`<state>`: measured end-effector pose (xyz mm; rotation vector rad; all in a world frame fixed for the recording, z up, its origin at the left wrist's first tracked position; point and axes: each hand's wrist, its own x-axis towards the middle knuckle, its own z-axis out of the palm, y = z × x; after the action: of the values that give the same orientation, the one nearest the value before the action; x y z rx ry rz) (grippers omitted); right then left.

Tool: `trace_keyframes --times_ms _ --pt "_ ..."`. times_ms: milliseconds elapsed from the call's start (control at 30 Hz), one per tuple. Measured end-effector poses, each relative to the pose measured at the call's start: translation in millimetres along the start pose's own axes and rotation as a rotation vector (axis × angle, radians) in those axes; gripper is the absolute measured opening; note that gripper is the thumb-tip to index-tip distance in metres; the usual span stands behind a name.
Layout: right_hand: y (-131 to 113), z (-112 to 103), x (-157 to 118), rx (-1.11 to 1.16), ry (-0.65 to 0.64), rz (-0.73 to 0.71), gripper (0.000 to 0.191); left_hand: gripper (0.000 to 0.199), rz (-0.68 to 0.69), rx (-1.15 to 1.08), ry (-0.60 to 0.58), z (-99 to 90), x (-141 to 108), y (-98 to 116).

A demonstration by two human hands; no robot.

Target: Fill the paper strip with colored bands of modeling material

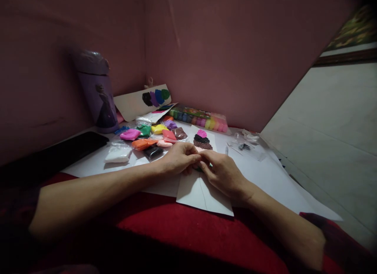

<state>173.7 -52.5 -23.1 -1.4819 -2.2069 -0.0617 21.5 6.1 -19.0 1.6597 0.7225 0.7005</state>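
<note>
My left hand (183, 158) and my right hand (221, 170) meet over a long white card (203, 193), fingertips pinched together. What they pinch is hidden by the fingers; a small green spot shows beside the right fingers. On the card, beyond my hands, is a column of textured clay-like patches: a pink patch (202, 134) at the far end, then a black patch (202, 139), then a brown patch (203, 145). A pale peach area is partly covered by my fingers. Dark green shows just under them, and a thin pencil line runs along the near part.
Left of the card lie several bags of coloured clay, including an orange bag (144, 143) and a white bag (118, 153). Behind are a painted card (144, 101), a clear box of colours (200, 119) and a purple tumbler (98, 97). Plastic wrappers (247, 146) lie right.
</note>
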Motion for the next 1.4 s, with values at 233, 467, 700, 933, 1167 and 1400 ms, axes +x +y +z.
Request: trace_keyframes --times_ms 233,467,700,933,1167,1400 --pt "0.6 0.2 0.9 0.000 0.040 0.021 0.015 0.018 0.016 -0.029 0.028 -0.3 -1.3 2.1" --pt "0.5 -0.3 0.8 -0.037 0.070 0.025 0.014 0.012 0.060 -0.042 0.049 -1.3 1.7 -4.2" --pt "-1.5 -0.7 0.3 -0.037 0.086 0.023 0.014 0.010 0.051 -0.055 0.075 -1.3 1.9 -3.0" --pt "-1.8 -0.9 0.0 0.010 0.097 -0.002 0.013 0.011 0.071 -0.043 0.077 -2.4 2.7 -3.6" --pt "-1.5 -0.6 -0.4 0.026 0.093 -0.012 0.012 0.013 0.067 -0.030 0.061 -2.3 -0.4 -0.7" --pt "-0.2 0.2 0.2 0.042 0.092 -0.014 0.013 0.012 0.055 -0.027 0.044 -2.1 -0.7 0.8"
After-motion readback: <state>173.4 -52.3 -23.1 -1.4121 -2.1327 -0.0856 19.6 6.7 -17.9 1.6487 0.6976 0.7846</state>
